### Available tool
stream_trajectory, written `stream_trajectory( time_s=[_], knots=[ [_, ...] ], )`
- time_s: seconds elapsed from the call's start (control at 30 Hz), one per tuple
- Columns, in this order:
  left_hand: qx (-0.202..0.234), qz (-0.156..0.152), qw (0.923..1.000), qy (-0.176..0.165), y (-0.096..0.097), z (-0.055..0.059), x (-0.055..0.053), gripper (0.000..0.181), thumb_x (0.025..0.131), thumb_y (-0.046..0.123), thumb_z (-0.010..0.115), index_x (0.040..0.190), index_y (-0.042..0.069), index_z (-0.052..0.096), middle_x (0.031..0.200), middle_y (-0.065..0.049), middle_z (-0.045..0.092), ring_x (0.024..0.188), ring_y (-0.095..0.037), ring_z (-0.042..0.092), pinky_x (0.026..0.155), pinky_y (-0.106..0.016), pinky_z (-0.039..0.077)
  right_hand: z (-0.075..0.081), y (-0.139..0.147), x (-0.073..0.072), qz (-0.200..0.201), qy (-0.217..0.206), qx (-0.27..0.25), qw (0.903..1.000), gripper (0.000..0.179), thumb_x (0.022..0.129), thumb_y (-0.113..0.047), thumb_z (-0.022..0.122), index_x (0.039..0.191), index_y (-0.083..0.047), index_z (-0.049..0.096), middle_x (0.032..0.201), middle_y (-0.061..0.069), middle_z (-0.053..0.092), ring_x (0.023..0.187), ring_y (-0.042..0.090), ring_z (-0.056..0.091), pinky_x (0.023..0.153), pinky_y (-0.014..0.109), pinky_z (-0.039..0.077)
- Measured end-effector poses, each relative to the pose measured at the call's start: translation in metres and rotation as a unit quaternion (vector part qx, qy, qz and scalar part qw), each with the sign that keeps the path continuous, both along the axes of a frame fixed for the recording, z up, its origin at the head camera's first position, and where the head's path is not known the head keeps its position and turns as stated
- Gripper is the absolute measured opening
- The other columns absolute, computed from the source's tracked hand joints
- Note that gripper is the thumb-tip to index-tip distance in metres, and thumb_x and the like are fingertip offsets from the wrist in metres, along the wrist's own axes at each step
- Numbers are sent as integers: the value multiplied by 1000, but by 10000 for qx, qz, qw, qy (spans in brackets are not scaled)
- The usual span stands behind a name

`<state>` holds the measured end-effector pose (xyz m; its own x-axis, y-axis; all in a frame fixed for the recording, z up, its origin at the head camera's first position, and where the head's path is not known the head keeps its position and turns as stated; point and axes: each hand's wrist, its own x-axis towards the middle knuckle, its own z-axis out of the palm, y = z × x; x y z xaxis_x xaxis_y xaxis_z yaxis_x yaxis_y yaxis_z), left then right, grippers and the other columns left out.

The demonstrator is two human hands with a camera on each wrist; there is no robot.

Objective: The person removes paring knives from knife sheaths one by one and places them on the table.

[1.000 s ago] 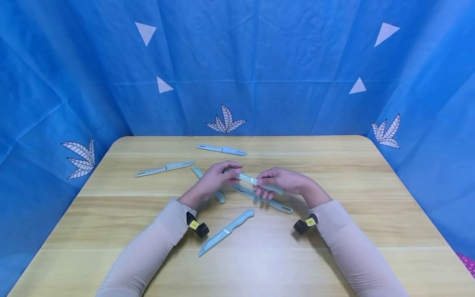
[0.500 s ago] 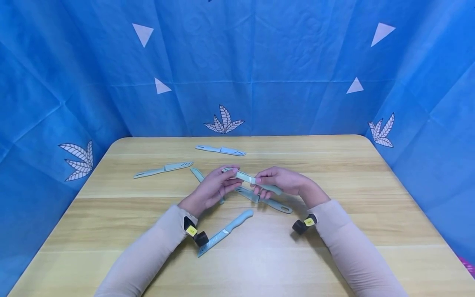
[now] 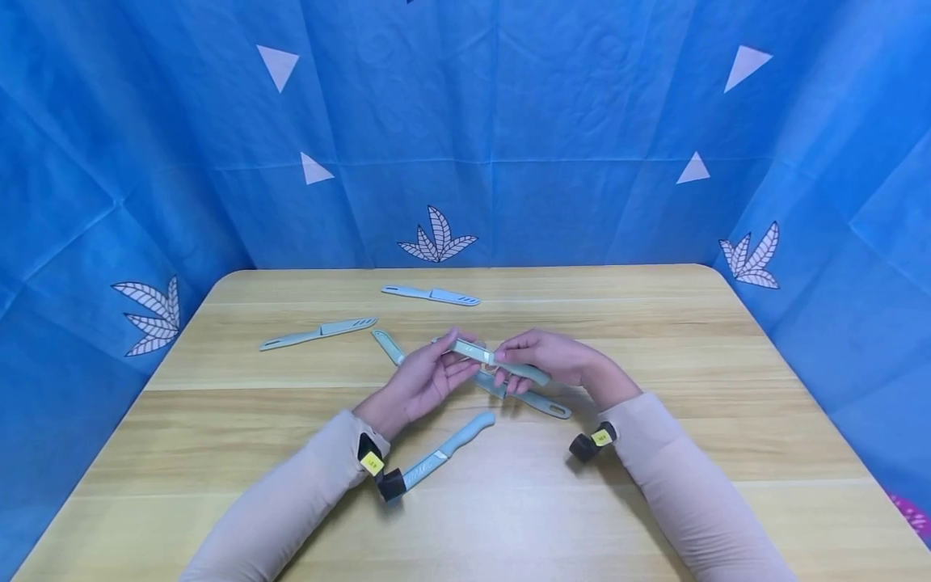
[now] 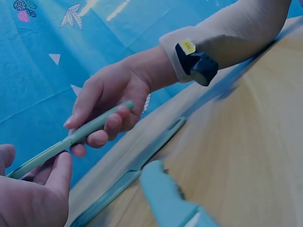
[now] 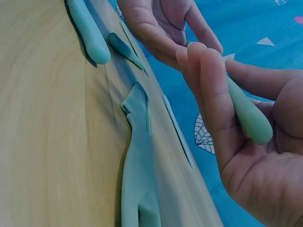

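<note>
A pale green knife in its sheath [image 3: 473, 351] is held above the table, with both hands on it. My right hand [image 3: 553, 357] grips the handle [image 4: 97, 124], fingers curled under it and thumb along the side. At the sheathed blade end, my left hand [image 3: 422, 386] pinches the sheath between thumb and fingers, palm turned up. Below the hands lies another sheathed knife [image 3: 541, 402], with a slot in its handle. One more green knife [image 3: 389, 346] is partly covered by the left hand.
Nearer the front lies a blue-green sheathed knife [image 3: 461, 434], its tip behind the left wrist camera [image 3: 391, 484]. Two more knives rest farther off, one at left [image 3: 320, 332] and one at the back [image 3: 431, 295]. A blue curtain [image 3: 494, 121] stands behind the wooden table [image 3: 655, 485].
My left hand has rolled palm upward, its fingers shifting beneath the sheath and its thumb on top. My right hand keeps its grip on the handle, almost still.
</note>
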<state>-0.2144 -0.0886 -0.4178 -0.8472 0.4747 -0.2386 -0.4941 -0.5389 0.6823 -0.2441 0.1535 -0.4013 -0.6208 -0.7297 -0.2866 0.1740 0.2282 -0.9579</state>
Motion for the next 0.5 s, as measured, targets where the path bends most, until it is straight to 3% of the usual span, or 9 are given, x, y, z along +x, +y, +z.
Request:
stream_trajectory(
  time_s=[0.2, 0.5],
  knots=[
    [157, 139, 9997, -138, 3, -3, 3, 41, 105, 28, 46, 132, -3, 47, 122, -18, 63, 115, -30, 61, 103, -37, 47, -2, -2, 0, 59, -24, 62, 10000, 31, 104, -14, 48, 117, 11, 59, 95, 18, 68, 74, 20, 66, 69, 32, 60],
    [228, 85, 9995, -201, 5, -7, 4, 45, 106, 29, 41, 138, -3, 44, 130, -19, 59, 124, -31, 55, 104, -36, 47, -2, -2, 0, 71, -142, 70, 9998, 30, 103, -12, 48, 117, 11, 60, 95, 21, 69, 75, 22, 66, 72, 33, 60]
  ],
)
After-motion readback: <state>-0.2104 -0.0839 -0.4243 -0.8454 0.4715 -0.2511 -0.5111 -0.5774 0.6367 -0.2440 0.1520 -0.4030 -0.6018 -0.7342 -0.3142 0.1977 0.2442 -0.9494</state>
